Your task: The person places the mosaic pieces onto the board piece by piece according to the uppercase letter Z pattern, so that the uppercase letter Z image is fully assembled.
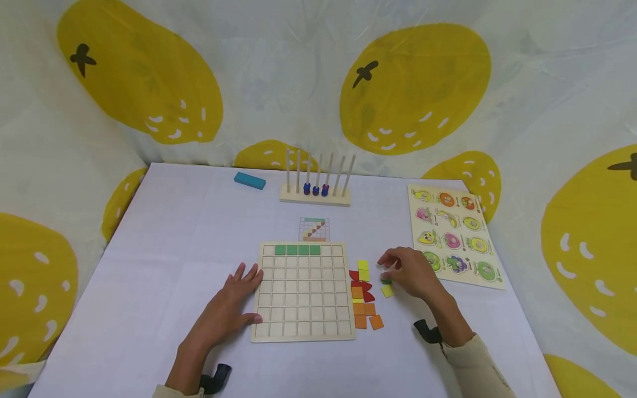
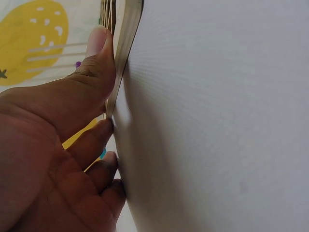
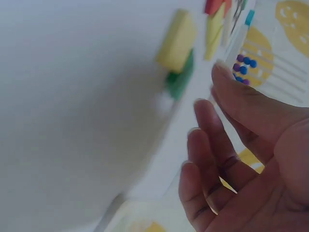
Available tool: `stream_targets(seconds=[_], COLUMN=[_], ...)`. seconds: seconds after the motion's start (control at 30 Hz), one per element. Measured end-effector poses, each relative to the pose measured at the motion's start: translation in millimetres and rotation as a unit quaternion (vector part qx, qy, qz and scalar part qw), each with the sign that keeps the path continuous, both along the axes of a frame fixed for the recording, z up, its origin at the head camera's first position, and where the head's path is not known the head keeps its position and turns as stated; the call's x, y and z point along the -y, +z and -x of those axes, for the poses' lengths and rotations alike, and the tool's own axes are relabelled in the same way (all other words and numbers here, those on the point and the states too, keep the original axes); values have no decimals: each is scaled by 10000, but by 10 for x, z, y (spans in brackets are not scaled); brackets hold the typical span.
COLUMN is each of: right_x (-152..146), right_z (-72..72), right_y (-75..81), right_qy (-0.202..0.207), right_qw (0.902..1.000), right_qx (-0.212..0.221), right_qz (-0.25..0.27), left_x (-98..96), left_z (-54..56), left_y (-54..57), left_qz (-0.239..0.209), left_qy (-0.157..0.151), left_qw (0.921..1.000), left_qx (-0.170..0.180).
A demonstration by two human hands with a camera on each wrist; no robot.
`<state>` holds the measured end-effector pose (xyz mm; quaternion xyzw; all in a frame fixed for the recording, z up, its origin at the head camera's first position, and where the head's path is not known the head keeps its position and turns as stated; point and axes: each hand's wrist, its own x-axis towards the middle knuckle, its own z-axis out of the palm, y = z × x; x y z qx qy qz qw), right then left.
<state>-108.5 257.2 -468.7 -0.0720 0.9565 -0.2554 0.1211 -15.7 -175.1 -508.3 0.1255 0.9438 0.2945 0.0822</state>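
Observation:
A wooden grid board (image 1: 304,293) lies flat, with several green square tiles (image 1: 292,250) in its top row. My left hand (image 1: 224,309) rests at the board's left edge, fingers spread; in the left wrist view the thumb (image 2: 99,46) lies along the board's side. To the right of the board, my right hand (image 1: 410,271) hovers over a green tile (image 3: 181,79) and a yellow tile (image 3: 178,41). Its fingers are loosely bent, and I see nothing between them. Yellow tiles (image 1: 363,271), red pieces (image 1: 369,296) and orange tiles (image 1: 376,321) lie beside the board.
Above the board lies a small pattern card (image 1: 314,229). Farther back stand a peg rack (image 1: 315,200) with dark beads and a teal block (image 1: 250,180). A fruit puzzle board (image 1: 455,235) lies at the right. A fruit-print cloth (image 1: 278,72) hangs behind the white table.

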Motion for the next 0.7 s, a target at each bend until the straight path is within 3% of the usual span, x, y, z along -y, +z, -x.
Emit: stream_targets(seconds=[0.2, 0.5, 0.7], right_x=[-112, -45, 53], right_z=[-61, -19, 41], right_y=[-72, -118, -64], right_qy=[-94, 77, 118], right_qw=[9995, 9994, 9997], right_qx=[237, 326, -150], right_qz=[-188, 32, 131], left_x=[1, -2, 3], left_z=[1, -1, -1], left_y=[5, 3, 11], left_qz=[14, 13, -4], left_qy=[-1, -17, -42], left_qw=[10000, 10000, 10000], left_qx=[8, -5, 30])
